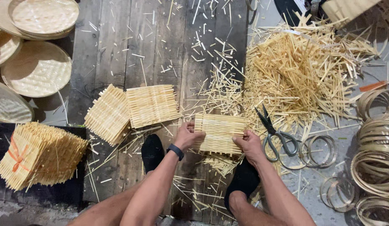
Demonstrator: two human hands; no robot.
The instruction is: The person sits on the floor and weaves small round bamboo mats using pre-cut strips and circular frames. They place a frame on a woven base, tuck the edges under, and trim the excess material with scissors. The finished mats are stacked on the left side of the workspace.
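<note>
A small woven bamboo mat (219, 133) is gripped at its side edges by the left hand (187, 136) and right hand (249, 144), just above the plank floor (161, 50). Scissors (274, 133) lie at three o'clock, finished mats (133, 108) at nine o'clock, and a strip pile (299, 71) at one o'clock.

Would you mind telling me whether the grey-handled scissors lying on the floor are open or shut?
Open: the grey-handled scissors lie with their dark blades spread in a V toward the pile of pale bamboo strips, beside the right hand.
</note>
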